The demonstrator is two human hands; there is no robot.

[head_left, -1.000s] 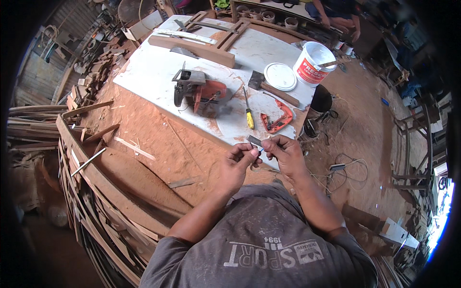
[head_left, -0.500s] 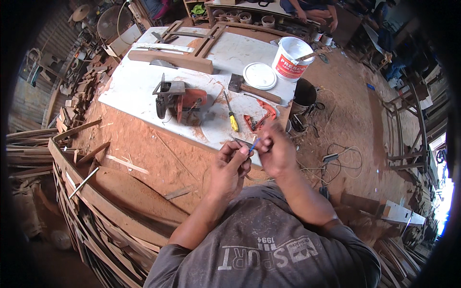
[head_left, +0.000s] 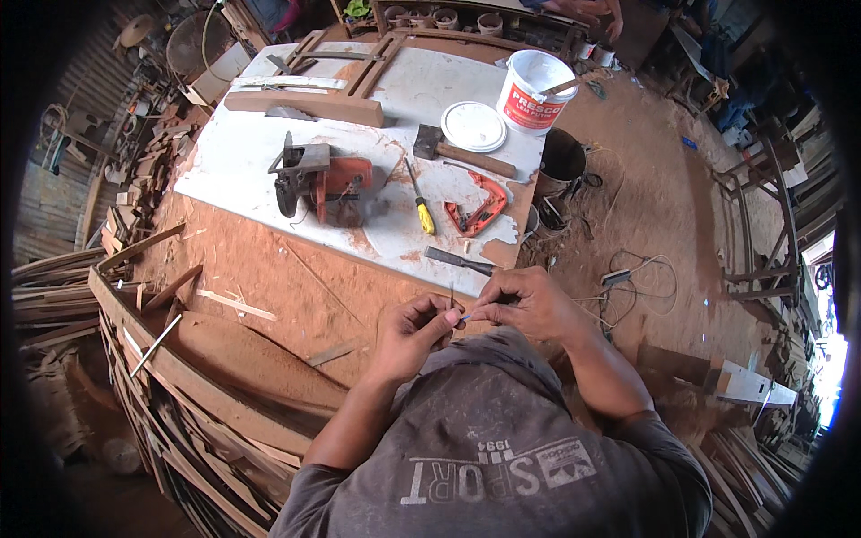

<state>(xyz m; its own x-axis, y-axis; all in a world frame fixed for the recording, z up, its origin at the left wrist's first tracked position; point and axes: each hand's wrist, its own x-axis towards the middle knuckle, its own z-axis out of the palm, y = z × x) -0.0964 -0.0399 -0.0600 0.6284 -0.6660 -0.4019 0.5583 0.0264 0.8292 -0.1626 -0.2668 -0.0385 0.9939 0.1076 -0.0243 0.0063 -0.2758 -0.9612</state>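
Observation:
My left hand (head_left: 413, 335) and my right hand (head_left: 527, 307) meet close to my shirt, below the table's near edge. Each is closed in a pinch on a thin blue piece (head_left: 465, 317) that looks like a wire; most of it is hidden by fingers. A thin dark strand (head_left: 452, 292) sticks up by my left fingertips. Just beyond my right hand lies a chisel (head_left: 456, 260). Farther off are a yellow-handled screwdriver (head_left: 423, 213), a red plastic handle shell (head_left: 481, 208) and a partly opened red circular saw (head_left: 323, 183).
On the white tabletop (head_left: 224, 170) are a mallet (head_left: 466, 156), a round lid (head_left: 473, 126), a glue bucket (head_left: 535, 90) and a wooden beam (head_left: 309, 108). Cables (head_left: 628, 282) lie on the floor at right. Wood strips (head_left: 179, 421) are stacked at left. Another person (head_left: 587, 11) sits at the back.
Both hands have come down toward my body with the blue piece between them. The chisel, partly covered before, now shows whole. The view has shifted slightly.

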